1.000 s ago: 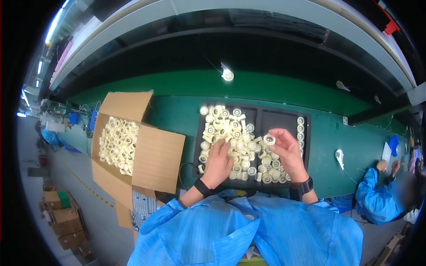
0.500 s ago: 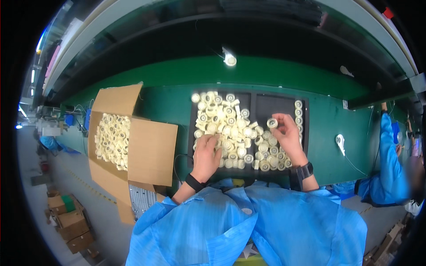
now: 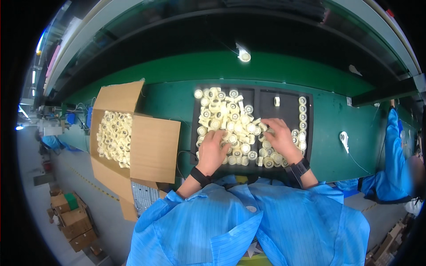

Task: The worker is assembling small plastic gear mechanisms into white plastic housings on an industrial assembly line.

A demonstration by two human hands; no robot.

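A loose heap of cream plastic gear wheels (image 3: 233, 117) fills the left part of a black tray (image 3: 262, 91) and spreads over its divider. My left hand (image 3: 212, 153) rests on the near left of this heap, fingers slightly bent and thumb apart, with no wheel clearly gripped. Over the divider, my right hand (image 3: 282, 139) has thumb and forefinger around a gear wheel (image 3: 262, 127) at the heap's right edge; the fingers partly cover it. A single gear wheel (image 3: 277, 101) stands on edge in the right part. Along the right wall runs a row of gear wheels (image 3: 303, 117).
An open cardboard box (image 3: 155, 148) full of similar wheels (image 3: 114, 137) stands left of the tray. On the green table, a white corded device (image 3: 344, 141) lies to the right. A co-worker's blue sleeve (image 3: 394, 155) shows at far right. A dark shelf overhangs the back.
The gear wheel that my right hand held up now stands alone in the tray's right part. That hand has moved left and down to the heap. My left hand stays on the heap.
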